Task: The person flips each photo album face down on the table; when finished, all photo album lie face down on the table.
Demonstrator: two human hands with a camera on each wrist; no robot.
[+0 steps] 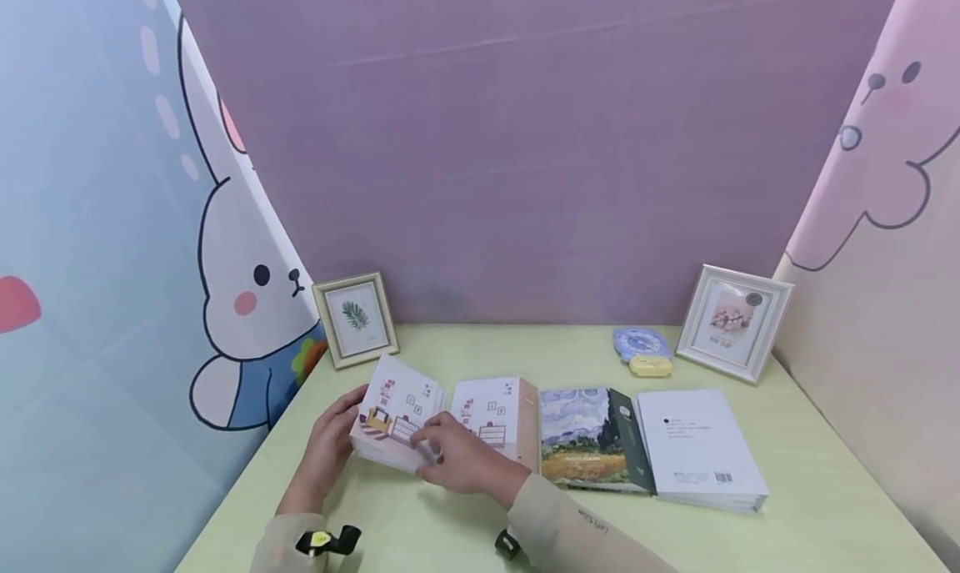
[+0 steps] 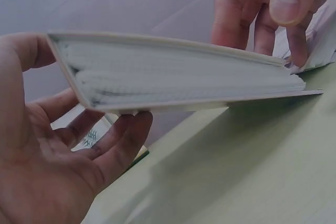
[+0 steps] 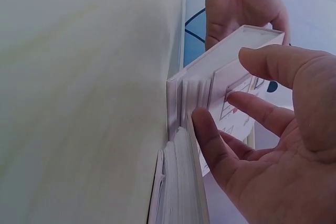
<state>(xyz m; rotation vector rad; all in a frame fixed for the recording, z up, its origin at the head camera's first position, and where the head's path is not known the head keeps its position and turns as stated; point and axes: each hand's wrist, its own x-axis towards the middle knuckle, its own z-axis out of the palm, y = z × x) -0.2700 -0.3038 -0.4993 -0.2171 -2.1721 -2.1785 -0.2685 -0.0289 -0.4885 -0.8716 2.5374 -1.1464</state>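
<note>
My left hand (image 1: 327,444) holds a white photo album (image 1: 392,402) at its spine side, with fingers underneath. The album is tilted, its left side raised off the table, and drawings of furniture show on its cover. In the left wrist view, the stacked pages of the album (image 2: 173,74) face the camera. My right hand (image 1: 467,454) reaches over the album's right edge. In the right wrist view, fingers of the right hand (image 3: 283,129) touch the cover and the thumb stands apart. A matching album (image 1: 487,414) lies just right of the held one.
Further right lie an album with a painted landscape (image 1: 581,435) and a white album (image 1: 701,444), back cover up. Framed pictures stand at the back left (image 1: 358,319) and back right (image 1: 731,323). A blue clock-like item (image 1: 639,341) and a small yellow item (image 1: 650,366) lie near the right frame.
</note>
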